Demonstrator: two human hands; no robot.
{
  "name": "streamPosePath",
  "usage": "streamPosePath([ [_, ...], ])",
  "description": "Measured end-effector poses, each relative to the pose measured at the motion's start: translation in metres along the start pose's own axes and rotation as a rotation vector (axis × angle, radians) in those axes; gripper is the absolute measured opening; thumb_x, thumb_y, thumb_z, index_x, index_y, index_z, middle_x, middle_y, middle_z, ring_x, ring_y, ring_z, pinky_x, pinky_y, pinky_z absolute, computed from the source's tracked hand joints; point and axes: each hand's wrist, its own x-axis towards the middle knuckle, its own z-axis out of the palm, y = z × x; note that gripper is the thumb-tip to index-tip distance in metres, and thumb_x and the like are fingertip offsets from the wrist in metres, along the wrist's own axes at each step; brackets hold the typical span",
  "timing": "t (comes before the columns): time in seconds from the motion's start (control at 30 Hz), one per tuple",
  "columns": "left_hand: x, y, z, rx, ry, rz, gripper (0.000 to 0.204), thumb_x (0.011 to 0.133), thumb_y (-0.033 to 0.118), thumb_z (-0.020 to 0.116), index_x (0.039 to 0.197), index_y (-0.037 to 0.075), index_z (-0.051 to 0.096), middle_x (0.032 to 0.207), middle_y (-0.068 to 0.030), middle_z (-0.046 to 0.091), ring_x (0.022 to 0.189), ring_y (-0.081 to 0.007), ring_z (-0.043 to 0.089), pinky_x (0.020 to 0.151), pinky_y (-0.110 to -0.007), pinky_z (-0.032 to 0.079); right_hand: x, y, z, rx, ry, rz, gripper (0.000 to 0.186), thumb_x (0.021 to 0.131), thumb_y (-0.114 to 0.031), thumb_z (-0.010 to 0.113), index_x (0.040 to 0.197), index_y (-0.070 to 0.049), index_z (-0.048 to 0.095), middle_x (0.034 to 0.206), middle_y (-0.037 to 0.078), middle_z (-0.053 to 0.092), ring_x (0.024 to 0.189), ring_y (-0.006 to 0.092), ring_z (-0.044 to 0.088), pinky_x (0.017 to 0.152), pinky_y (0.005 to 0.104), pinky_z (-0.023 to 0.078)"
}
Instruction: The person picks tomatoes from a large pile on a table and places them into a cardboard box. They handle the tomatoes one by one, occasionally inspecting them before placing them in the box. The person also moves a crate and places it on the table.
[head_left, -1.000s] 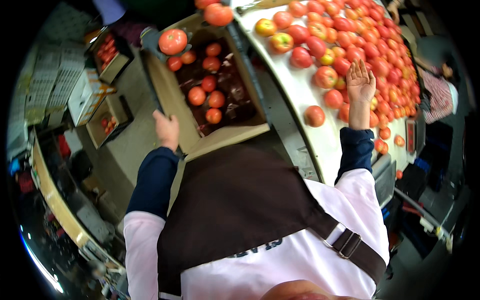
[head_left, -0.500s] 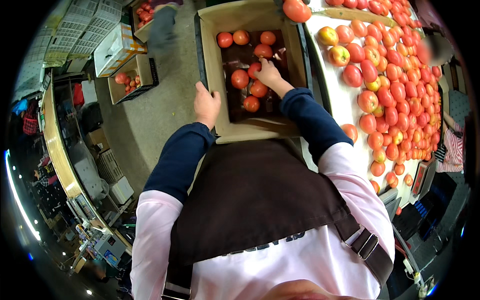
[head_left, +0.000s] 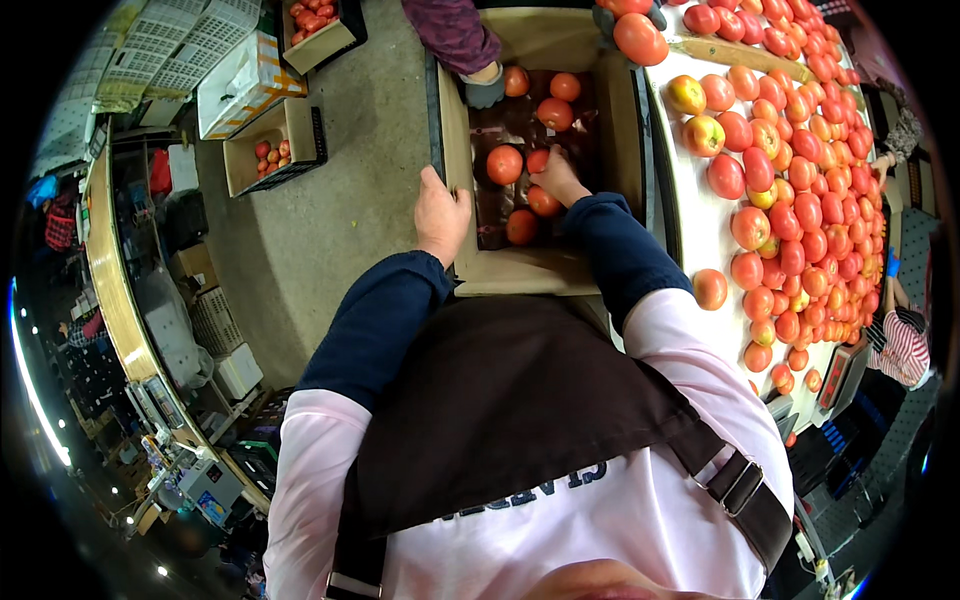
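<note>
Here we are at the lined box (head_left: 520, 272), and both hands are on duty: the left hand (head_left: 443, 215) sits on the box's left rim, thumb on the inner side and fingers seemingly wrapped over the edge, while the right hand (head_left: 562, 178) reaches inside, its grip narrow around a tomato (head_left: 538, 160). That fruit is right of the box's centre, with the other tomatoes (head_left: 505, 165) near it; whether it rests on the box's floor or is just off it, we cannot tell. The step in hand, we judge, is placing or picking up that one tomato while the left steadies the box. At the box's far left corner, look, a co-worker's gloved hand (head_left: 484, 92) dips in too, its grip unclear to us. So the next move calls for a gentle touch, a clear path around that glove, and no knocking of neighbours. Right of the box, we see the table (head_left: 692, 240) loaded with more tomatoes.
</note>
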Motion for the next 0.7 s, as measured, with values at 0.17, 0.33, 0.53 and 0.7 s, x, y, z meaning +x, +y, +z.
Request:
streamPosePath([
  [0.17,-0.003,-0.005,0.0,0.019,0.003,-0.012,0.036,0.081,0.016,0.058,0.106,-0.002,0.04,0.093,-0.0278,0.06,0.083,-0.046,0.059,0.072,-0.052,0.048,-0.058,-0.073,-0.059,1.103,-0.273,0.418,0.057,0.084,-0.038,0.064,0.126,-0.004,0.046,0.121,0.023,0.057,0.103,0.0375,0.061,0.084,0.045,0.051],
  [0.33,-0.003,-0.002,0.002,0.055,0.024,-0.016,0.038,0.081,0.018,0.059,0.107,-0.001,0.039,0.088,-0.0275,0.061,0.08,-0.0453,0.061,0.071,-0.052,0.049,-0.146,-0.117,-0.143,1.781,-0.692,0.199,0.062,0.093,-0.053,0.047,0.132,-0.004,0.044,0.131,0.023,0.052,0.109,0.0434,0.059,0.084,0.0462,0.055],
  [0.53,-0.003,-0.008,0.005,0.071,0.054,0.038,0.041,0.081,0.019,0.059,0.108,-0.002,0.037,0.085,-0.0287,0.062,0.079,-0.0467,0.061,0.071,-0.053,0.049,-0.182,-0.104,-0.172,1.883,-0.684,0.152,0.074,0.094,-0.062,0.037,0.133,0.001,0.04,0.12,0.031,0.054,0.098,0.0451,0.063,0.071,0.0418,0.061],
  [0.7,-0.002,-0.006,0.006,0.068,0.051,0.067,0.042,0.081,0.018,0.059,0.109,-0.004,0.037,0.085,-0.03,0.062,0.079,-0.0475,0.061,0.072,-0.053,0.049,-0.204,-0.087,-0.19,2.013,-0.703,0.152,0.073,0.094,-0.063,0.034,0.129,0.0,0.045,0.108,0.031,0.058,0.079,0.0388,0.065,0.06,0.0386,0.059],
])
